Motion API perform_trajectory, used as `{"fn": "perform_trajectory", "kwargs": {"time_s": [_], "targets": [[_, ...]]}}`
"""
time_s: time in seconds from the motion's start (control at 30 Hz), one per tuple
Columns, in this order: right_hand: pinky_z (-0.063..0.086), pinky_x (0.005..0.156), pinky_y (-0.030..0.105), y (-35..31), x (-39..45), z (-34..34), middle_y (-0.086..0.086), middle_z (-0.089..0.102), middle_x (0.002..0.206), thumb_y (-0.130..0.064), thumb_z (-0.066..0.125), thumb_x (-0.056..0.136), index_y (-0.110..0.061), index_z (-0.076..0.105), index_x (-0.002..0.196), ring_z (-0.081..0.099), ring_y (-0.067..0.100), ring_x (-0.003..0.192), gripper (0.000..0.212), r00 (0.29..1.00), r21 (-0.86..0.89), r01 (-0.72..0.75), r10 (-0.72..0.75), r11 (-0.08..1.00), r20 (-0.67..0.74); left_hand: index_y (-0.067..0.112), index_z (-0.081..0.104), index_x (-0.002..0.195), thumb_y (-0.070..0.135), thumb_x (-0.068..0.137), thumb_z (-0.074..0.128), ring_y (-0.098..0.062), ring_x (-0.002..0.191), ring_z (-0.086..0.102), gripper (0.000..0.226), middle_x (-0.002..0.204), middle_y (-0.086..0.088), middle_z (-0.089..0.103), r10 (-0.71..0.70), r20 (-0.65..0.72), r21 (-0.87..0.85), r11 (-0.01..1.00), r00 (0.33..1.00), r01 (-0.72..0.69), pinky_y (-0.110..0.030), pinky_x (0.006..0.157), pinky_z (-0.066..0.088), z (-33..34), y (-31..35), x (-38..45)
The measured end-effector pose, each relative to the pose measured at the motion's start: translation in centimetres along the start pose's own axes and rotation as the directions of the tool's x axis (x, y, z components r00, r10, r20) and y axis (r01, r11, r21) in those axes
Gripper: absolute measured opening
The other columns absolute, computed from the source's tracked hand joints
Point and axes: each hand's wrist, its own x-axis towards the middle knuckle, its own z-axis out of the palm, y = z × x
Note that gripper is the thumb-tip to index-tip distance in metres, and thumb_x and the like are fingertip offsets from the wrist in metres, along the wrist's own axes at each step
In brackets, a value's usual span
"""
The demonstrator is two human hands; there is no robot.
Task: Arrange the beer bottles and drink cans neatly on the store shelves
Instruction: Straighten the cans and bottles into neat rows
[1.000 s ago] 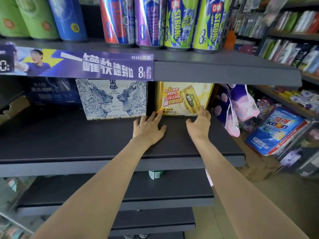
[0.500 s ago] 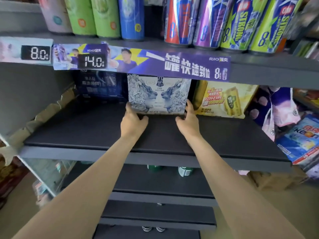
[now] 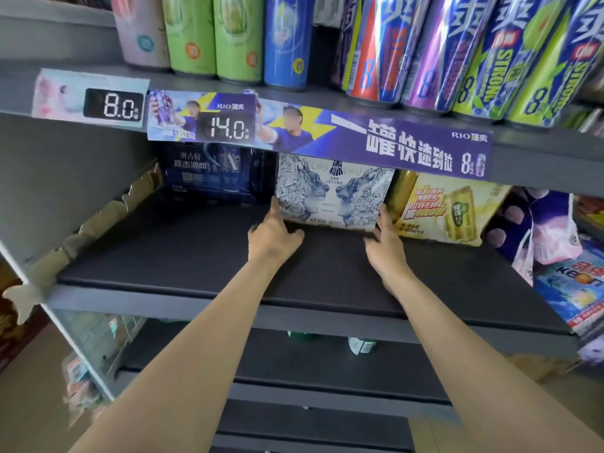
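A white beer pack printed with two lions (image 3: 333, 191) stands at the back of the dark middle shelf (image 3: 202, 256). My left hand (image 3: 273, 235) holds its lower left corner and my right hand (image 3: 385, 240) holds its lower right edge. A dark blue beer pack (image 3: 209, 171) stands to its left and a yellow beer pack (image 3: 447, 207) to its right. Tall drink cans (image 3: 421, 50) in green, blue, red, purple and lime fill the shelf above.
A purple promotional strip with price tags (image 3: 320, 138) runs along the upper shelf edge. Green bottle tops (image 3: 361, 344) show on the lower shelf. Packaged goods (image 3: 575, 286) and a purple bag (image 3: 539, 223) crowd the right side. A cardboard strip (image 3: 98, 223) lines the shelf's left edge.
Both hands moved left from the yellow pack to the lion pack and now hold its two sides. My view shifted left and closer.
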Motion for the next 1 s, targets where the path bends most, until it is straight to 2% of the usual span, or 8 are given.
{"fn": "perform_trajectory", "kwargs": {"time_s": [0.23,0.4,0.57,0.63,0.7,0.8,0.9,1.0], "targets": [[0.04,0.1,0.041,-0.1,0.0,-0.2,-0.001,0.029,0.152,0.004,0.036,0.095,-0.033,0.006,0.15,0.046,0.03,0.124,0.072,0.999,0.007,0.015,-0.016,1.0,0.049,0.016,0.001,0.15,0.025,0.089,0.054,-0.032,0.117,0.052,0.082,0.135,-0.012,0.05,0.022,-0.012,-0.02,1.0,1.0,-0.022,-0.042,0.104,0.037,-0.1,-0.3,0.2],[0.042,0.097,0.036,0.0,-0.1,-0.1,0.002,0.03,0.151,0.006,0.034,0.093,-0.027,0.003,0.151,0.048,0.029,0.122,0.073,0.998,-0.046,0.064,-0.063,0.997,0.033,0.013,0.0,0.149,0.022,0.091,0.052,-0.032,0.103,0.058,0.078,0.125,-0.016,0.057,0.015,-0.001,-0.054,0.998,1.0,-0.015,-0.033,0.076,0.046,-0.5,-0.1,-1.2],[0.039,0.092,0.025,-0.2,-2.4,-0.9,0.004,0.032,0.15,0.005,0.037,0.094,-0.023,0.006,0.151,0.044,0.023,0.128,0.071,0.996,0.004,0.093,-0.093,0.996,-0.002,0.009,0.02,0.147,0.015,0.092,0.05,-0.026,0.122,0.049,0.064,0.144,-0.012,0.04,0.142,-0.026,-0.058,0.988,0.99,-0.143,-0.032,0.091,0.043,-1.0,-0.8,-5.3],[0.038,0.09,0.018,0.8,-5.7,-1.4,0.004,0.038,0.145,0.005,0.042,0.092,-0.016,0.022,0.147,0.046,0.014,0.124,0.062,0.975,0.008,0.188,-0.186,0.982,-0.118,0.008,0.043,0.137,0.006,0.088,0.047,-0.023,0.112,0.053,0.049,0.133,-0.009,0.047,0.375,-0.184,-0.062,0.918,0.909,-0.391,-0.027,0.087,0.042,-0.9,-1.9,-8.2],[0.045,0.087,0.018,2.3,-9.5,-1.7,0.007,0.047,0.131,0.005,0.046,0.09,-0.008,0.039,0.136,0.051,0.011,0.113,0.048,0.89,-0.052,0.402,-0.403,0.914,-0.215,0.006,0.058,0.118,0.004,0.082,0.043,-0.019,0.098,0.051,0.038,0.116,-0.007,0.053,0.616,-0.274,0.024,0.772,0.738,-0.635,-0.025,0.084,0.041,0.1,-3.7,-11.4],[0.046,0.081,0.016,5.9,-13.8,-1.7,0.005,0.05,0.111,0.003,0.046,0.088,-0.005,0.052,0.115,0.053,0.012,0.097,0.03,0.715,-0.178,0.652,-0.676,0.737,-0.179,0.012,0.055,0.108,0.01,0.078,0.043,-0.018,0.09,0.046,0.031,0.108,-0.003,0.049,0.824,-0.11,0.139,0.566,0.556,-0.812,-0.023,0.078,0.034,3.4,-7.6,-14.6],[0.04,0.089,0.015,10.2,-15.6,0.0,0.009,0.052,0.108,-0.002,0.046,0.087,-0.008,0.052,0.11,0.051,0.017,0.098,0.025,0.609,-0.307,0.753,-0.793,0.582,-0.008,0.012,0.053,0.112,0.014,0.079,0.043,-0.019,0.094,0.047,0.034,0.108,-0.006,0.052,0.779,0.011,0.155,0.618,0.627,-0.771,-0.03,0.079,0.042,7.0,-11.3,-14.5],[0.041,0.097,0.022,16.1,-14.8,2.2,0.007,0.045,0.119,-0.015,0.056,0.087,-0.01,0.048,0.12,0.049,0.019,0.109,0.034,0.74,-0.33,0.648,-0.67,0.687,0.057,0.003,0.05,0.121,0.019,0.084,0.055,-0.026,0.101,0.047,0.041,0.112,-0.012,0.049,0.489,-0.039,0.1,0.87,0.872,-0.483,-0.038,0.083,0.046,10.3,-13.2,-13.2]]}}
